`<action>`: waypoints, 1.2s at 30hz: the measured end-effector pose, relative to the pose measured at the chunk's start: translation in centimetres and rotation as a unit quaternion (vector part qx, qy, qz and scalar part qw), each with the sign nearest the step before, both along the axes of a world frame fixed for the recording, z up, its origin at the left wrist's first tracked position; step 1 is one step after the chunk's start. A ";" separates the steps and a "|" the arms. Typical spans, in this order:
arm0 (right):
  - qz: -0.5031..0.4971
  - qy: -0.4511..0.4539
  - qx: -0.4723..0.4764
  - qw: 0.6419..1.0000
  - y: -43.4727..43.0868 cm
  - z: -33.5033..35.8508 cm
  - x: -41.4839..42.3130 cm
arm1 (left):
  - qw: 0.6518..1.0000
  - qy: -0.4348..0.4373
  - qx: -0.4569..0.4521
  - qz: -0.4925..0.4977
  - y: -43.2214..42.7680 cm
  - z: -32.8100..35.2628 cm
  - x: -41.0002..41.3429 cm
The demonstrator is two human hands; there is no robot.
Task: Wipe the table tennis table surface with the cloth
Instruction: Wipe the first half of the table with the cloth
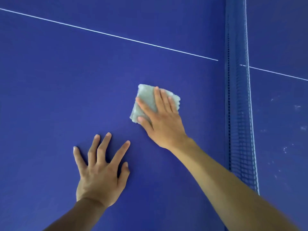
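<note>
Table: blue table tennis table [50, 80], seen from straight above, fills pretty much the whole view.

Cloth: small pale grey-green fluffy cloth [145, 94], folded into a rough square. It lies flat on the table around mid-frame, a bit right of centre, on the same side of the net as both hands.

Right hand: right hand [161, 124] is palm down on top of the cloth, fingers [146, 107] straight and slightly fanned, pressing it onto the surface. The thumb sits at the cloth's lower left corner. The heel of the hand is past the cloth's edge, over bare table (touching or not, can't tell).

Left hand: left hand [100, 174] is flat on bare table, fingers spread wide, holding nothing. It's down and to the left of the cloth, clearly apart from it.

Arms: both bare forearms come in from the bottom edge.

Net: blue mesh net [236, 97] runs top to bottom along the right side, near the cloth but not touching it.

White line: thin white line [106, 33] slants across the upper part from the left edge to the net, then picks up again on the other side.

Specks: whitish specks [297, 107] are scattered on the table half beyond the net. Dust or scuffs, no idea.
</note>
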State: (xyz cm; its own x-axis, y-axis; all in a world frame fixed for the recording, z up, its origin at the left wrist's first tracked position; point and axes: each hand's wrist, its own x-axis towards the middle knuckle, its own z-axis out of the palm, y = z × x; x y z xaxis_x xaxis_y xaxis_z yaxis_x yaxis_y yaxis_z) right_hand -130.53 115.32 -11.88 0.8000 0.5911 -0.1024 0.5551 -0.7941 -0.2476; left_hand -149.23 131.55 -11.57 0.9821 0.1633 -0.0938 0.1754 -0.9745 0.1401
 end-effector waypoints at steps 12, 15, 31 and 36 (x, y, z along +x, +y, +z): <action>-0.212 0.028 -0.028 0.976 4.1 -0.2 7.7 | 1.000 0.011 0.013 0.000 0.0 -0.3 -0.3; -0.167 -0.008 -0.005 0.986 2.4 -0.1 -3.2 | 0.999 0.032 0.007 0.002 -0.2 -0.1 -0.3; -0.400 0.038 -0.028 0.915 -9.0 1.3 -30.6 | 0.999 0.019 -0.022 0.019 -0.4 -0.5 -0.7; -0.367 0.015 -0.001 0.930 -4.2 0.3 -28.0 | 0.986 -0.053 -0.156 0.037 0.4 -0.1 -1.3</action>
State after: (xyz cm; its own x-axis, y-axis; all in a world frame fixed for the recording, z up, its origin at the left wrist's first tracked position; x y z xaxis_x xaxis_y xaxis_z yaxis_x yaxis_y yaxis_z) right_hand -158.52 111.15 -11.55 0.9847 -0.1143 -0.1314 -0.1447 -0.9568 -0.2523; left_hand -150.49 131.97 -11.69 0.9756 0.2142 -0.0484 0.2127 -0.8664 0.4518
